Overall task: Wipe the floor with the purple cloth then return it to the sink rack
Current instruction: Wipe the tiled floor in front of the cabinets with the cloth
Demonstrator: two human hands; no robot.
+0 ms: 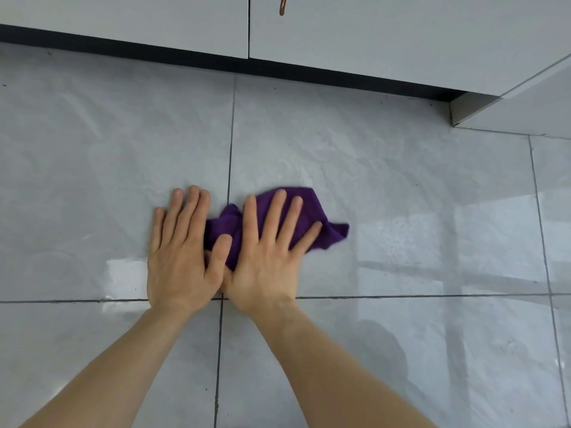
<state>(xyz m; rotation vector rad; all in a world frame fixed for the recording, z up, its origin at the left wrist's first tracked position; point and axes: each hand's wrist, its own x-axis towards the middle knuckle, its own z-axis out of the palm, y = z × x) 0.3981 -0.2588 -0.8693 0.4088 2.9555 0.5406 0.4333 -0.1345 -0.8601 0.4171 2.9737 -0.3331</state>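
Note:
The purple cloth lies crumpled on the glossy grey tiled floor, near a tile joint. My right hand presses flat on top of it, fingers spread, with cloth showing past the fingertips and to the right. My left hand lies flat beside it, mostly on bare tile; its thumb rests on the cloth's left edge and touches my right hand. Neither hand curls around the cloth. The sink rack is not in view.
White base cabinets with a dark toe-kick run along the far edge of the floor. A cabinet corner juts out at the right. A copper handle hangs at the top. Wet-looking sheen and reflections cover the tiles at right.

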